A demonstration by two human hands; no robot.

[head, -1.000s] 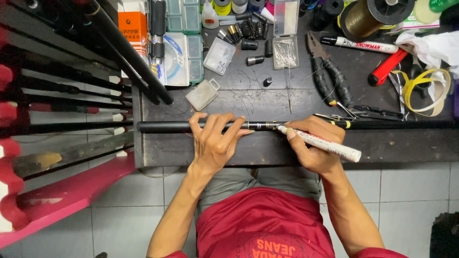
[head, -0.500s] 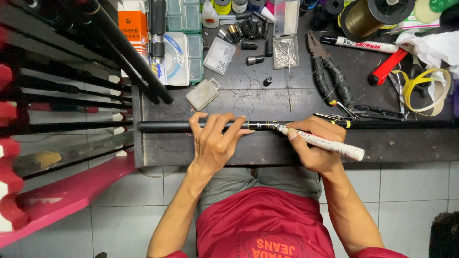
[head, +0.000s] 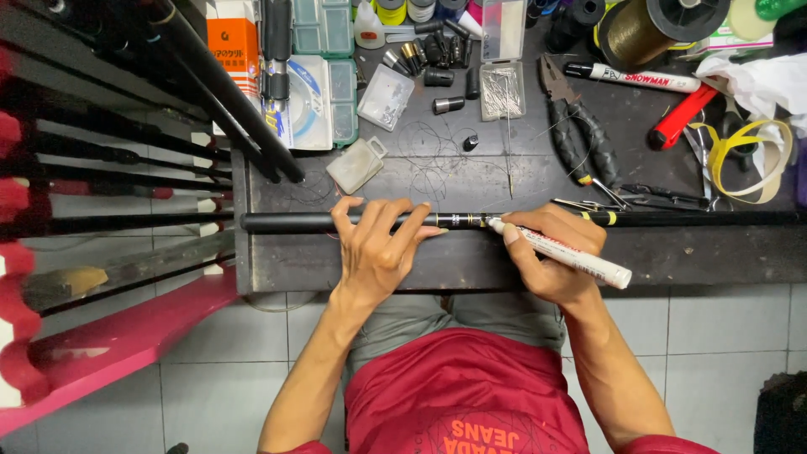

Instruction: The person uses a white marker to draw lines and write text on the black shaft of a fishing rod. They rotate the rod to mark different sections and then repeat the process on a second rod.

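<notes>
The left hand [head: 376, 244] clamps the black fishing rod [head: 286, 222] against the workbench [head: 471, 265], steadying it. The right hand [head: 556, 252] pinches a white paint marker [head: 580, 259], its tip seemingly touching the rod.

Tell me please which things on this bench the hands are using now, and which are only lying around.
In use:
- black rod, pressed down by the left hand
- white marker pen, gripped in the right hand, tip at the rod

Lying about:
- pliers
- second marker
- red-handled tool
- thread spool
- clear plastic boxes
- orange carton
</notes>
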